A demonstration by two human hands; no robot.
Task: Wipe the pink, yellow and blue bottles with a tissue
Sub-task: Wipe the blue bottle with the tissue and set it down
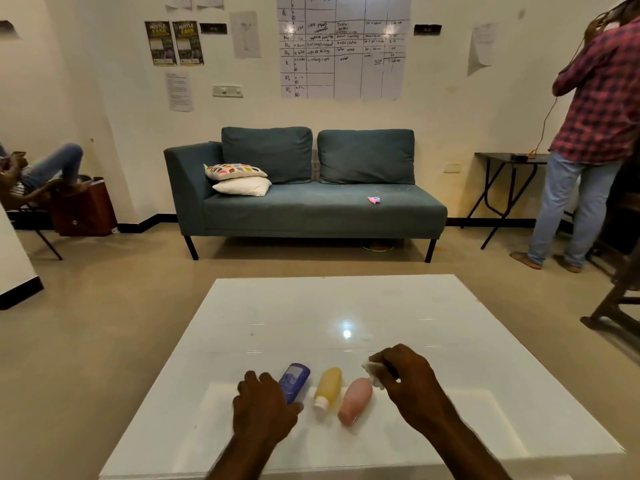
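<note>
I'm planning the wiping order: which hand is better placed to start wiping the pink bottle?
The right hand. It already grips the white crumpled tissue right beside the pink plastic bottle lying on the glossy white table. The left hand rests by the blue bottle, farther off.

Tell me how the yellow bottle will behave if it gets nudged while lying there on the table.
The yellow bottle lies on its side on a glossy white table, so it may well roll sideways, probably toward the blue bottle or pink bottle flanking it. Its rounded body tapers to a white cap, so it would likely curve. It looks plastic, hence probably light.
</note>
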